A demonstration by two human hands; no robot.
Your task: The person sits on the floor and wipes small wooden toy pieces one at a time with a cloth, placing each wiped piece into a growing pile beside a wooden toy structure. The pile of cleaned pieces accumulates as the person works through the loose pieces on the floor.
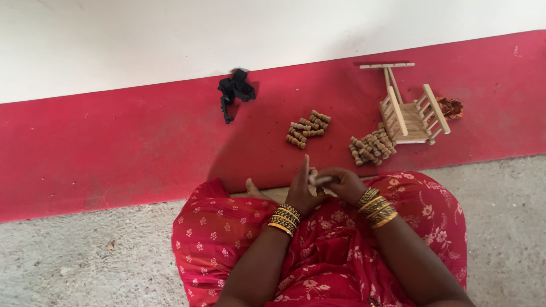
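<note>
Red paint covered a sloping band of floor below a white wall, and nearer the camera the ground turned to rough grey concrete. On that concrete the person sat in a red flowered dress, a bare foot peeking out at the hem. Both hands met just above the lap. Left hand stood upright with its fingers pointing away, pressed against a small pale piece. Right hand curled shut around that same piece, so only its light end showed between the two hands; what sort of piece it was could not be told. Gold and dark bangles ringed the left wrist, and a like stack sat on the right. Beyond the hands, on the red band, lay one pile of turned wooden pegs, and a second pile lay to its right, touching a small wooden chair frame tipped on its side. An orange-brown scrap lay just behind the frame. Well apart to the left, near the wall, lay a black clamp-like object.
</note>
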